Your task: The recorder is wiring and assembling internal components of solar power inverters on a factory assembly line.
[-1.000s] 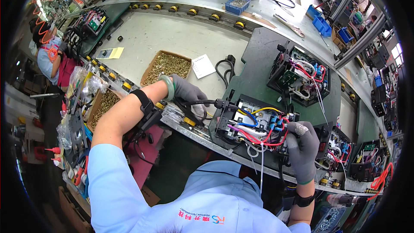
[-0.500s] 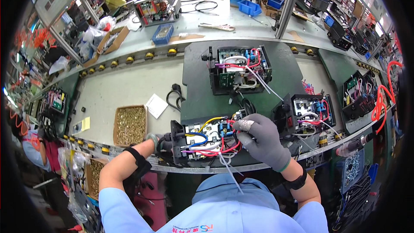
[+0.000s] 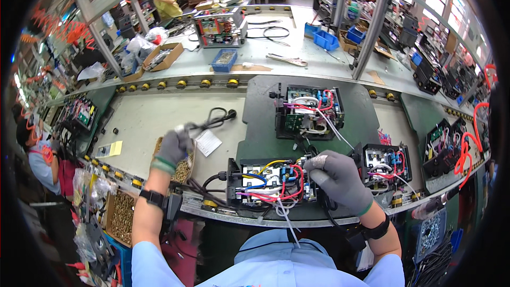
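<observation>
In front of me sits an opened black electrical unit (image 3: 271, 178), its white parts and red, yellow, blue and pink wires exposed. White cable ties (image 3: 287, 218) hang from its near side. My gloved left hand (image 3: 175, 151) is raised over a cardboard box of small brass-coloured fasteners (image 3: 183, 171), fingers closed on a black power cord (image 3: 204, 124); the cord loops away to the right, ending in a plug. At the unit's right end is my gloved right hand (image 3: 342, 180), fingers curled together; what they pinch is hidden.
Two similar units, one behind (image 3: 311, 109) and one at right (image 3: 383, 162), stand close by on the green board (image 3: 255, 122). A white paper (image 3: 208, 142) lies beside the fastener box. Metal posts (image 3: 372, 32) and a raised shelf (image 3: 202, 69) stand behind. A co-worker (image 3: 42, 154) is at far left.
My left hand has left the unit's left end and risen over the fastener box, lifting the cord. My right hand stays at the unit's right end. The view has shifted.
</observation>
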A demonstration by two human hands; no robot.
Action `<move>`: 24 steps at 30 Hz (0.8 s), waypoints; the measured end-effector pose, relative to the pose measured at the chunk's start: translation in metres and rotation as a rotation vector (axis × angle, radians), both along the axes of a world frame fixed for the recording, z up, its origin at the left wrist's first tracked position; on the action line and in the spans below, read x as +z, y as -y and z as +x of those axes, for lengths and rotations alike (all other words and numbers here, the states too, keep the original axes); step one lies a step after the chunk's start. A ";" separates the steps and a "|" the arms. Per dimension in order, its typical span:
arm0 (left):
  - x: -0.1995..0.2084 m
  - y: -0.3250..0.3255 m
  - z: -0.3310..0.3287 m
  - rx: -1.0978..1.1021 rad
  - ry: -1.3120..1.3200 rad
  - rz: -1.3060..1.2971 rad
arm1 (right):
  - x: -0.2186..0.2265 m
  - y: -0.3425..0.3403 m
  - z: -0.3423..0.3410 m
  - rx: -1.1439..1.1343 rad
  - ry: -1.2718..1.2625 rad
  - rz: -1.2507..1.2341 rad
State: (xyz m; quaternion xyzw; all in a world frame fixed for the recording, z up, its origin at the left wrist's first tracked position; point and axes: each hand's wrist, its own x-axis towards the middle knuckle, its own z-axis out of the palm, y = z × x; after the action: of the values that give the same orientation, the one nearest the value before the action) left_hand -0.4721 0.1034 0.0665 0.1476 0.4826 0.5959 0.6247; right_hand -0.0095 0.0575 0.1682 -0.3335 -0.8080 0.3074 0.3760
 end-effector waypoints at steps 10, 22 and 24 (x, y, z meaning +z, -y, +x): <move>0.078 -0.032 0.130 -0.002 0.395 0.314 | 0.032 -0.051 -0.088 0.007 0.034 -0.190; 0.083 0.024 0.164 -0.233 0.214 0.244 | 0.018 -0.075 -0.088 0.002 0.516 0.307; 0.100 0.034 0.158 -0.488 -0.262 0.243 | 0.047 -0.073 -0.063 0.031 0.525 0.170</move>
State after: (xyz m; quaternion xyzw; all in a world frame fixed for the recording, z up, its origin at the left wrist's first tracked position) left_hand -0.3142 0.0693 0.1669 0.4083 0.4346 0.4574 0.6597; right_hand -0.0723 0.1301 0.2156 -0.3568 -0.9056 0.1472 0.1756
